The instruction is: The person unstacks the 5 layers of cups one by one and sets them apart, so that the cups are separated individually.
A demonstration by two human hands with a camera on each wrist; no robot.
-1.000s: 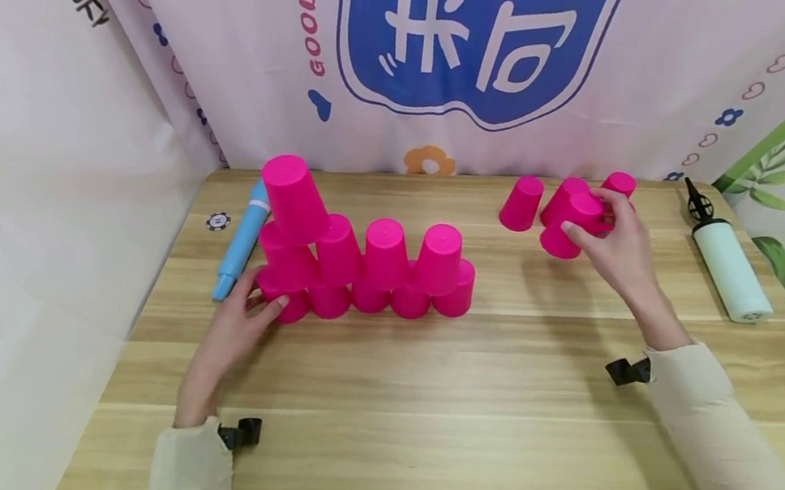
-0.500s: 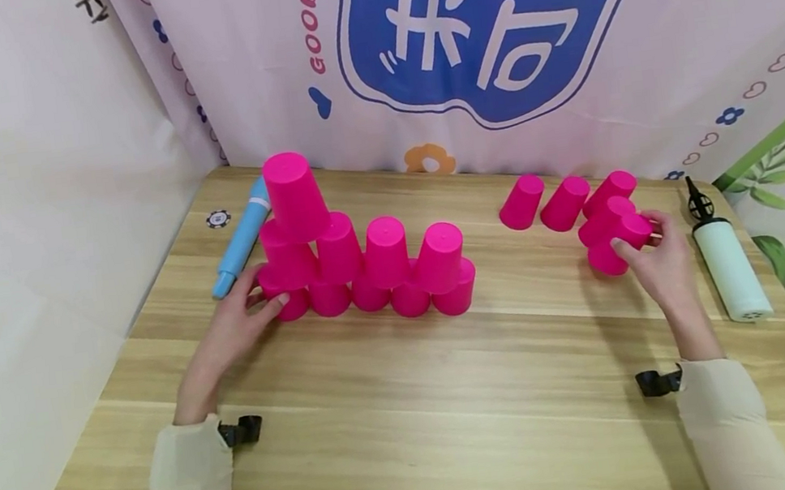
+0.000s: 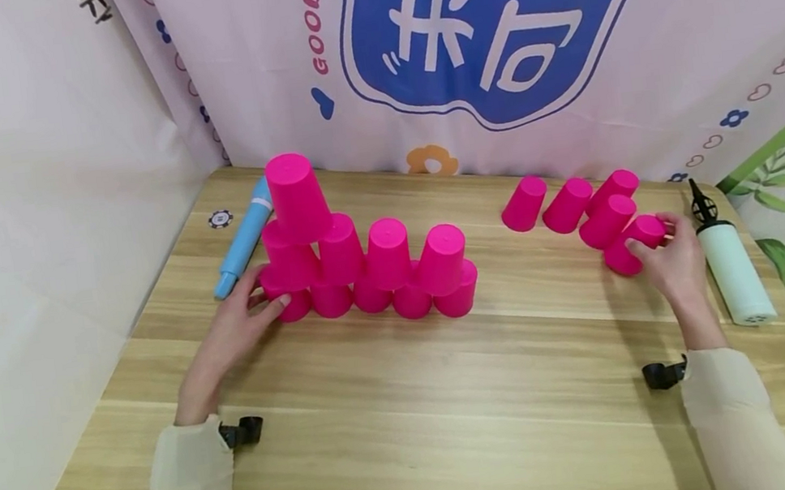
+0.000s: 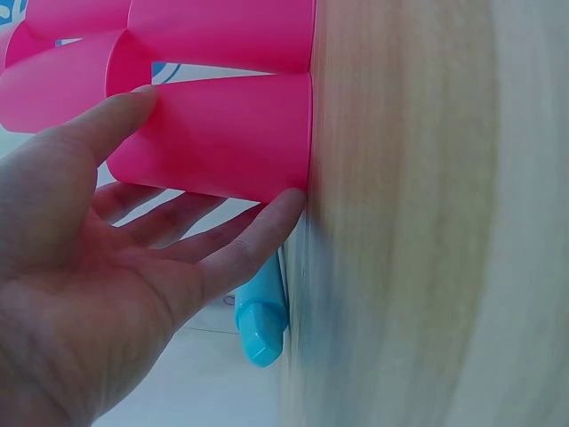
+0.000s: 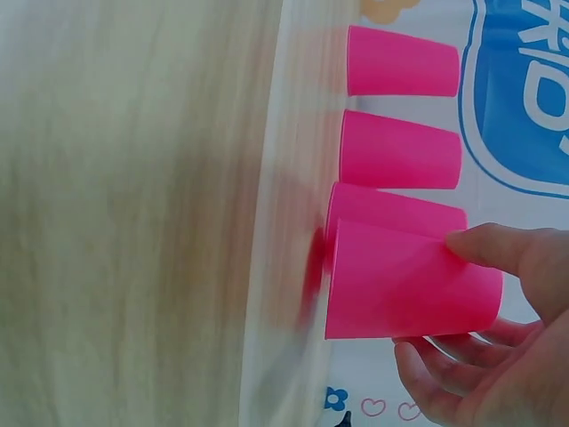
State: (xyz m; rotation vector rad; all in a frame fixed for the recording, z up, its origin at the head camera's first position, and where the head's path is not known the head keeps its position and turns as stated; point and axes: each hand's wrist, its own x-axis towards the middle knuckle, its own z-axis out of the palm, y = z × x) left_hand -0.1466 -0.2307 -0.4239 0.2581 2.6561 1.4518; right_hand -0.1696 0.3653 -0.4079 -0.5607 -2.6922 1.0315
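At the far left of the lower row, my left hand [image 3: 237,327] holds the end cup [image 3: 295,306], a pink plastic one turned upside down. Thumb and fingers lie along its sides in the left wrist view, with the cup's rim [image 4: 308,133] on the table. That cup is part of a stack, with more cups above it and one top cup [image 3: 299,199]. On the right, my right hand [image 3: 676,263] grips another upside-down pink cup [image 3: 627,255] between thumb and fingers. Its rim sits close to the tabletop, just in front of a standing cup [image 3: 608,222].
Several more upside-down pink cups [image 3: 525,204] stand behind the right hand. A light blue tube-shaped pump [image 3: 245,238] lies behind the stack's left end, near a poker chip [image 3: 220,219]. A pale green hand pump [image 3: 734,272] with a black nozzle lies at far right. Printed cloth [image 3: 253,66] hangs behind.
My right hand has carried its cup to the right and toward me, uncovering the standing cups behind it, and lowered it. The left hand and the stack have stayed put.
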